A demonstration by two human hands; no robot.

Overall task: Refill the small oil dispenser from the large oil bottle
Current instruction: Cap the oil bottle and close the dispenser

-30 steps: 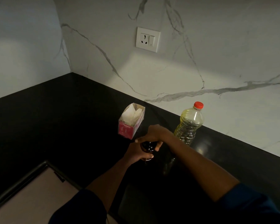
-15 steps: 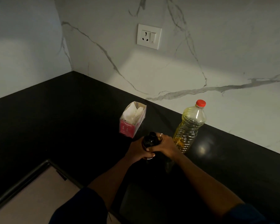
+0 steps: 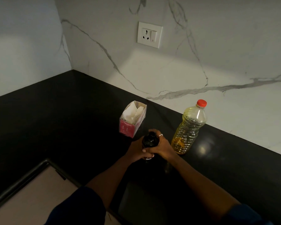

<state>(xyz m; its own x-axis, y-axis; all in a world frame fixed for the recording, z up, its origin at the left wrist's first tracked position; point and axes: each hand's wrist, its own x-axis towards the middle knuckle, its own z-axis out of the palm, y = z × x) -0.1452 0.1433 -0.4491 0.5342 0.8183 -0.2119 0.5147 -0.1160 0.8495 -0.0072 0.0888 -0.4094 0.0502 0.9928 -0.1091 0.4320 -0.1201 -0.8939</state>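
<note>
Both hands are gripping the small dark oil dispenser (image 3: 150, 141), which is being held upright on the black countertop (image 3: 71, 119), a little in from its back edge. The left hand (image 3: 136, 151) is curling its fingers round the lower body. The right hand (image 3: 163, 147), wearing a ring (image 3: 160, 135), is wrapping round the upper part. The large oil bottle (image 3: 190, 127), its red cap (image 3: 201, 103) on, is standing just beside the right hand by the back edge. A pink tissue box (image 3: 131, 122) is sitting nearer the back corner.
</note>
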